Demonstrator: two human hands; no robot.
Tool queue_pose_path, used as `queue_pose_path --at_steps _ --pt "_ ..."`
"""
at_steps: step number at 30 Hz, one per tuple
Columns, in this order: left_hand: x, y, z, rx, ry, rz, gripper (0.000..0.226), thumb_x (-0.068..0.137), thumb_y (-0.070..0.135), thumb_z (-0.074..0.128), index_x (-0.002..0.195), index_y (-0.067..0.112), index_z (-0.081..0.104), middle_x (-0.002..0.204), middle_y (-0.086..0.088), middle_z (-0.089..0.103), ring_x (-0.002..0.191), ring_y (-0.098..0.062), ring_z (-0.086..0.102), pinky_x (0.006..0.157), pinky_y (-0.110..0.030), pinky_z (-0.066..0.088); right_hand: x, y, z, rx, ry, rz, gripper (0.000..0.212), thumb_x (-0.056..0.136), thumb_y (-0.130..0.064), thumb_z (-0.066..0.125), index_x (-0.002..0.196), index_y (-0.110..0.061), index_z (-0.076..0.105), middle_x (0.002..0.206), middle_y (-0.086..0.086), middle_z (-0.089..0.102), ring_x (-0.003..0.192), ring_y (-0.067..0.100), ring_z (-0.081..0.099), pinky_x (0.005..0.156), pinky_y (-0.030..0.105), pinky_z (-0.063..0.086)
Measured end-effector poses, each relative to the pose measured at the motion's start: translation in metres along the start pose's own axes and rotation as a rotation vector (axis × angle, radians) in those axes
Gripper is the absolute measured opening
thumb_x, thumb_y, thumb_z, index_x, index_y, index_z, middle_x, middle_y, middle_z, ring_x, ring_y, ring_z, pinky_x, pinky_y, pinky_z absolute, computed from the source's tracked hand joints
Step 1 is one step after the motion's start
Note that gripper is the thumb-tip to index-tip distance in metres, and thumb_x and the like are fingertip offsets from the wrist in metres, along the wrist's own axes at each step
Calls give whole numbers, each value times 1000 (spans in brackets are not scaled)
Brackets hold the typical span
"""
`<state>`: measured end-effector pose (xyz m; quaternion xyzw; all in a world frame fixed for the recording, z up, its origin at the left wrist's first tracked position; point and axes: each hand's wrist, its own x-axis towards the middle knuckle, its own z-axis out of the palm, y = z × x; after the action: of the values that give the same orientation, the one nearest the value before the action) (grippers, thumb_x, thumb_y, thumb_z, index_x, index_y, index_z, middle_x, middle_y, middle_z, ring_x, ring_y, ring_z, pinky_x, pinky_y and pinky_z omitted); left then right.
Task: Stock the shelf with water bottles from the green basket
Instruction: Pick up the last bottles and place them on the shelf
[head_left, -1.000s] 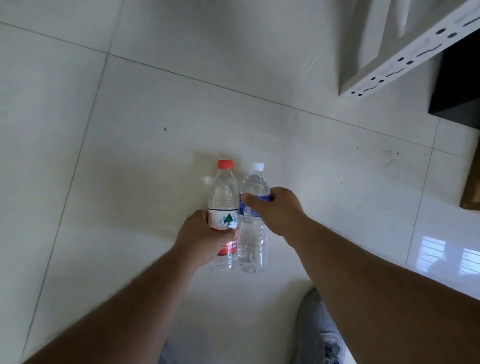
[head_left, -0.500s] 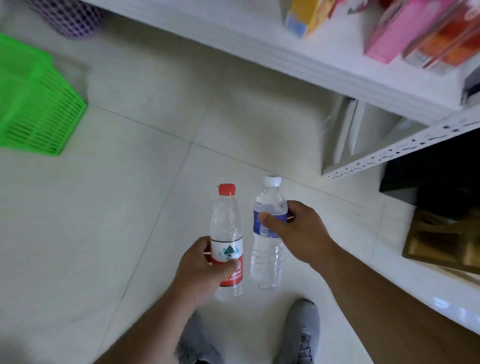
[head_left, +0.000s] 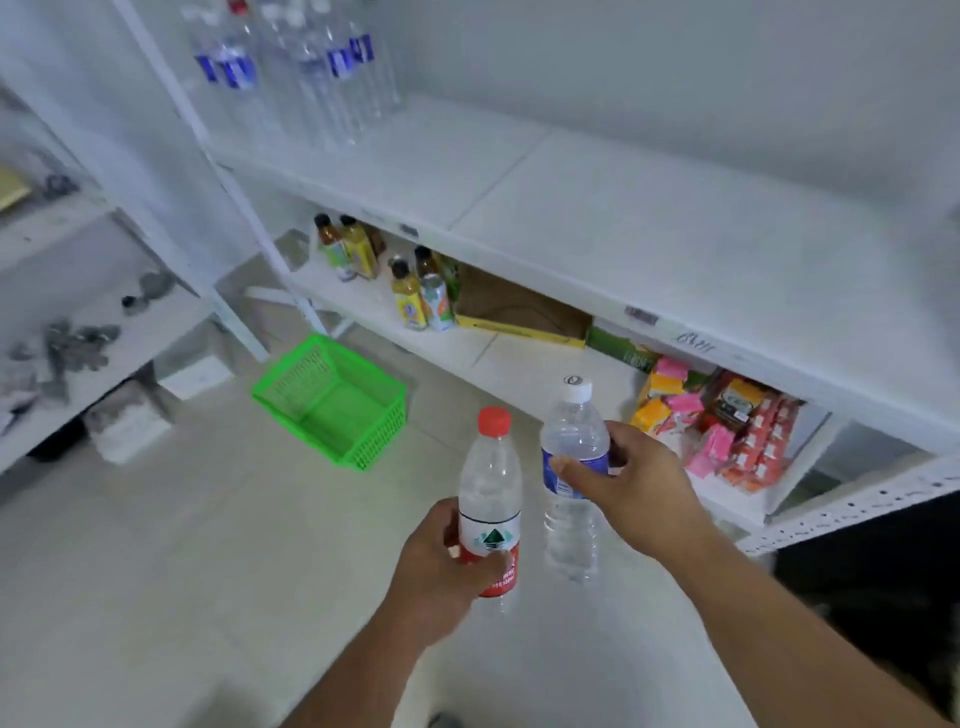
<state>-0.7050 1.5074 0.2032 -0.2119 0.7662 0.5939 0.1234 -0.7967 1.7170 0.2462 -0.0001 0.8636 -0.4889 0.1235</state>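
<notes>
Red-cap bottle (head_left: 490, 499): clear, white-and-red label, upright, held above the floor.
White-cap bottle (head_left: 573, 467): clear, blue label, upright, just right of it.
Green basket (head_left: 332, 400): on the floor, looks empty.
Shelf (head_left: 597, 218): white, with blue-labelled bottles (head_left: 296, 78) grouped at its left end.
</notes>
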Motion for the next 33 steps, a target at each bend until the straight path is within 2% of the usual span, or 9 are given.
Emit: queue_pose_path --at_steps 3,8,11,14,18,23,28,33 --pt "-34 41 -43 -33 49 87 47 71 -5 80 106 23 64 93 4 74 80 1 68 66 -11 50 -17 -72 -4 -21 15 -105 23 81 -43 77 100 -36 68 90 -21 71 80 -2 67 68 16 49" --pt "-61 78 -107 -37 114 214 47 69 2 83 106 24 65 96 6 74 86 0 67 66 -9 49 -35 -159 9 -47 21 -244 23 82 -49 74 99 -48 59 89 -31 63 83 -8 61 64 8 42" --pt "-64 89 -140 -56 165 260 47 68 2 83 106 25 65 95 7 75 85 1 68 65 -8 49 -32 -192 27 -27 29 -291 29 80 -50 75 105 -41 65 95 -22 70 87 -2 65 66 11 45" --pt "-63 95 -169 -63 199 288 48 69 8 85 106 29 64 97 11 74 85 5 66 66 -6 49 -24 -218 48 -18 21 -336 35 80 -52 75 110 -37 68 98 -20 72 86 -2 67 68 13 49" --pt "-49 104 -202 -71 241 305 47 69 13 85 106 30 63 99 12 73 90 2 66 68 -7 49 -7 -247 71 -9 -12 -361 32 80 -53 73 108 -40 67 97 -21 72 85 -2 67 71 18 51" --pt "-12 112 -228 -104 291 289 50 68 11 86 106 32 62 98 13 72 83 8 66 64 -6 48 36 -269 89 1 -54 -383 31 81 -52 74 108 -39 68 97 -20 73 86 -1 69 76 24 56" --pt "35 128 -249 -115 354 274 49 68 5 84 107 27 64 97 8 75 93 -4 69 74 -17 53 93 -289 100 57 -81 -412 22 82 -46 74 103 -43 68 93 -23 72 82 -6 67 68 15 48" --pt "75 151 -271 -120 402 268 50 67 5 84 106 29 64 99 10 75 94 -3 69 81 -24 55 147 -313 112 73 -113 -457 16 83 -44 75 96 -46 66 89 -25 71 79 -13 65 63 10 44"
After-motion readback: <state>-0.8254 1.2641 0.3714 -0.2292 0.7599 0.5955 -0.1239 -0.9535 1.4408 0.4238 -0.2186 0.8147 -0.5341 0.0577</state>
